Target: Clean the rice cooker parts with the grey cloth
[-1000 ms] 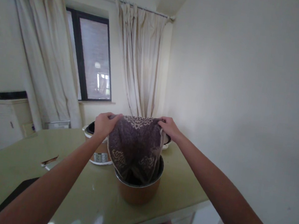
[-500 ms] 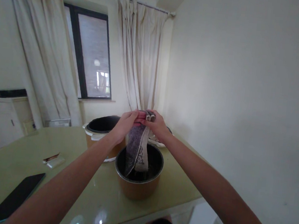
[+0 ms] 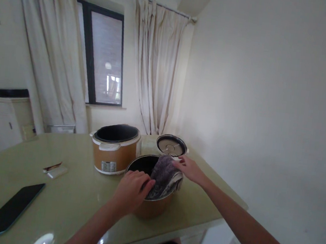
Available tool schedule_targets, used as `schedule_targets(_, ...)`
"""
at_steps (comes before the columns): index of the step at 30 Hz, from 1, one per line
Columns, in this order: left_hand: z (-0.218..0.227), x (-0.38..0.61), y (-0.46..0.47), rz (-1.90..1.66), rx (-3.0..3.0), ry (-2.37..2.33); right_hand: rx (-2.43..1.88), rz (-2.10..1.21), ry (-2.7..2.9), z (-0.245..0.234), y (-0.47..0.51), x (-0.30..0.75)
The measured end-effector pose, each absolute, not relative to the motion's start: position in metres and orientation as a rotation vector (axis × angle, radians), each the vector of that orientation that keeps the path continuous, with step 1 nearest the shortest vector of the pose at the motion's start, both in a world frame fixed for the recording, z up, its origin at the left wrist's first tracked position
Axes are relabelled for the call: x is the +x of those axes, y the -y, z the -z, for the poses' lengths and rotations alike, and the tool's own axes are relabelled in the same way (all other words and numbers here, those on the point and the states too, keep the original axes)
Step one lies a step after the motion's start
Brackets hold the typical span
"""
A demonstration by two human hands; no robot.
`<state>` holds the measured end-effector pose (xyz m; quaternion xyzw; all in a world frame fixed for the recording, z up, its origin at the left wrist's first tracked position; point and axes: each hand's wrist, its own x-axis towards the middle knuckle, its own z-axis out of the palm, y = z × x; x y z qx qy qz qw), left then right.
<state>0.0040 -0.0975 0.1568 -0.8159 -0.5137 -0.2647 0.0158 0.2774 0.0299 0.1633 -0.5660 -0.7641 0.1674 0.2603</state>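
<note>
A brown inner pot [image 3: 153, 209] with a dark inside stands near the table's front edge. A purple-grey patterned towel [image 3: 165, 176] lies bunched over its right rim. My left hand [image 3: 131, 190] rests on the pot's near rim with curled fingers touching the towel. My right hand [image 3: 189, 168] grips the towel's far right edge at the rim.
The rice cooker body [image 3: 115, 149] stands open behind the pot, its lid [image 3: 171, 145] lying to the right. A dark tablet [image 3: 8, 210] and a small white packet [image 3: 54, 169] lie on the left of the greenish table [image 3: 64, 201]. Wall to the right, curtained window behind.
Both hands first held the towel spread above the pot, then brought it together folded, and now have lowered it onto the pot's rim. The view has tilted down slightly.
</note>
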Motion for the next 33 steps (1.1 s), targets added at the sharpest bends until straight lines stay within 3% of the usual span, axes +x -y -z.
schedule_targets(7,-0.129,0.039,0.099,0.306,-2.574,1.340,-1.694,-0.219,2.362,-0.151,-0.049,0.216)
schedule_targets(14,-0.116,-0.009,0.094,0.472,-2.615,0.776,-1.444,-0.070,2.677,-0.164,-0.072,0.187)
schedule_targets(19,-0.116,-0.014,0.097,0.452,-2.652,0.740,-1.069,0.124,2.935,-0.171,-0.075,0.146)
schedule_targets(23,-0.122,-0.009,0.105,0.270,-2.646,1.089,-1.015,0.036,2.927,-0.170,-0.078,0.133)
schedule_targets(26,-0.133,-0.005,0.113,0.115,-2.632,1.301,-1.170,-0.230,2.790,-0.171,-0.082,0.146)
schedule_targets(33,-0.146,0.007,0.113,0.057,-2.639,1.387,-1.389,-0.574,2.538,-0.163,-0.069,0.214)
